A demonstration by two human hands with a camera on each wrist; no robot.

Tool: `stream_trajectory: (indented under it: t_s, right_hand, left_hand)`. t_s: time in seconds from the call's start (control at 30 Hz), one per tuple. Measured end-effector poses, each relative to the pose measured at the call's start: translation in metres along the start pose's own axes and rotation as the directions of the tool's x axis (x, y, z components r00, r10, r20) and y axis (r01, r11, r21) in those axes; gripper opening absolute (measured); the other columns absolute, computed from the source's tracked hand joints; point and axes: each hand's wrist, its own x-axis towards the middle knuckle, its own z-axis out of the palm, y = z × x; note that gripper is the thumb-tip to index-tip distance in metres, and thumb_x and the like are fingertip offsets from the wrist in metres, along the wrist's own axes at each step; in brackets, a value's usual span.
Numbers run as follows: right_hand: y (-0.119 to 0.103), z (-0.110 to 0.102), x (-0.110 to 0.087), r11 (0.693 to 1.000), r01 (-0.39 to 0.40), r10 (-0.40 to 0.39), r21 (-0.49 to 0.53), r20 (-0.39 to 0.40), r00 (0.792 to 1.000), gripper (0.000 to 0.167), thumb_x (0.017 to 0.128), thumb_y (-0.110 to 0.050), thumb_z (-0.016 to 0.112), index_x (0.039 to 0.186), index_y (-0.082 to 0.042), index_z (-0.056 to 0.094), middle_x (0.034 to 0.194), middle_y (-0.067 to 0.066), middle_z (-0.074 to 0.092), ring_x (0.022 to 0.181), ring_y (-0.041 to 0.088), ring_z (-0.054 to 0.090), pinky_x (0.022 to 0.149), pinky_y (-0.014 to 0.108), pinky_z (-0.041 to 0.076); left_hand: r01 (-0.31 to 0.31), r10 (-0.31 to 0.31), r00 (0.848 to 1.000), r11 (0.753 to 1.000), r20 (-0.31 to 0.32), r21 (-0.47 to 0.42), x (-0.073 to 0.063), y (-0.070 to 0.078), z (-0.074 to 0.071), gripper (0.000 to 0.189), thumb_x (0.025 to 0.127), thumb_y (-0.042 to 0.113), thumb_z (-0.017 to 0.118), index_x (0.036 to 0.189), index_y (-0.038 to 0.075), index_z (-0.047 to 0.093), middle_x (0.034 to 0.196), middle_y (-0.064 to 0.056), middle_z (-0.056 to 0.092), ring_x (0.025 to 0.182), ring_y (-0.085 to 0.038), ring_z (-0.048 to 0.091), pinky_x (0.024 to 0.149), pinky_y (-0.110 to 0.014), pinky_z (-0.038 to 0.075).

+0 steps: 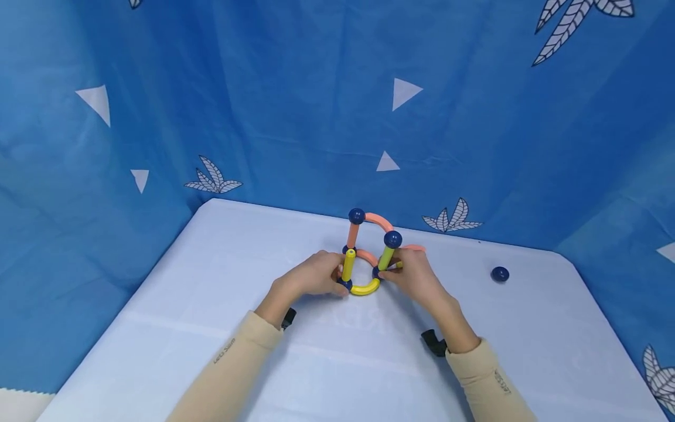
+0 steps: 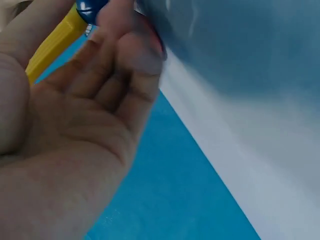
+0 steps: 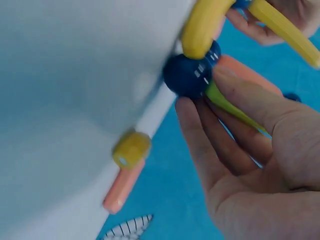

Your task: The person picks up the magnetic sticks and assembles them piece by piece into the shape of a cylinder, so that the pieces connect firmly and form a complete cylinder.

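Observation:
A frame of magnetic rods and blue balls stands on the table, with curved yellow and orange pieces forming a ring at its base. My left hand holds a blue ball at the ring's left, below an upright yellow rod; the fingertips are partly hidden. At the ring's right, my right hand pinches another blue ball between thumb and fingers. From that ball rises a green rod, topped by a blue ball. A curved orange piece links this top to the ball above an orange rod.
Beyond the right hand lie a short yellow piece and an orange piece. A loose blue ball sits farther right on the white table. Blue patterned cloth hangs behind the table's back edge.

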Motion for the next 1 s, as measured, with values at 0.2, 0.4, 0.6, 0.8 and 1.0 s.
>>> stream_trajectory:
  t_s: [0.2, 0.4, 0.6, 0.8, 1.0]
  right_hand:
    - [0.016, -0.031, -0.003, 0.998, -0.061, 0.059, -0.016, -0.065, 0.996, 0.024, 0.094, -0.003, 0.078, 0.118, -0.003, 0.076, 0.115, 0.016, 0.077, 0.112, 0.034, 0.071, 0.094, 0.049, 0.060]
    - [0.053, -0.073, -0.015, 0.966, -0.255, 0.229, -0.044, -0.310, 0.923, 0.030, 0.100, -0.004, 0.071, 0.128, 0.004, 0.070, 0.128, 0.029, 0.069, 0.122, 0.046, 0.063, 0.106, 0.058, 0.050]
    - [0.098, -0.105, -0.028, 0.805, -0.588, 0.538, -0.077, -0.322, 0.779, 0.047, 0.100, -0.008, 0.067, 0.142, 0.009, 0.055, 0.150, 0.038, 0.046, 0.140, 0.057, 0.038, 0.113, 0.067, 0.037]
    - [0.124, -0.108, -0.037, 0.741, -0.665, 0.635, -0.092, -0.222, 0.740, 0.041, 0.097, -0.004, 0.066, 0.134, 0.011, 0.059, 0.140, 0.040, 0.048, 0.124, 0.055, 0.045, 0.094, 0.061, 0.051]
    - [0.131, -0.099, -0.038, 0.762, -0.646, 0.612, -0.052, -0.269, 0.744, 0.029, 0.096, -0.004, 0.070, 0.119, 0.012, 0.066, 0.127, 0.037, 0.055, 0.114, 0.052, 0.048, 0.084, 0.056, 0.053]
  left_hand:
    - [-0.106, 0.102, 0.990, 0.994, -0.099, -0.038, -0.002, -0.002, -0.004, 0.021, 0.085, 0.017, 0.090, 0.095, 0.015, 0.071, 0.075, -0.002, 0.063, 0.069, -0.017, 0.056, 0.066, -0.029, 0.046]
    - [-0.141, 0.135, 0.984, 0.989, -0.119, -0.052, -0.001, -0.003, -0.004, 0.018, 0.086, 0.015, 0.090, 0.093, 0.017, 0.074, 0.074, 0.000, 0.061, 0.071, -0.016, 0.054, 0.066, -0.028, 0.044]
    - [-0.116, 0.107, 0.989, 0.990, -0.104, -0.084, 0.002, -0.002, -0.004, 0.017, 0.085, 0.014, 0.090, 0.090, 0.016, 0.073, 0.075, 0.000, 0.062, 0.072, -0.017, 0.055, 0.067, -0.029, 0.046]
    - [-0.108, 0.104, 0.991, 0.993, -0.086, -0.049, 0.003, -0.005, 0.000, 0.021, 0.085, 0.018, 0.090, 0.091, 0.017, 0.071, 0.074, 0.001, 0.060, 0.071, -0.016, 0.054, 0.067, -0.028, 0.045]
    - [-0.145, 0.145, 0.985, 0.989, -0.097, 0.006, 0.003, -0.010, 0.005, 0.029, 0.080, 0.024, 0.095, 0.098, 0.018, 0.074, 0.082, -0.002, 0.060, 0.074, -0.015, 0.052, 0.068, -0.028, 0.042]
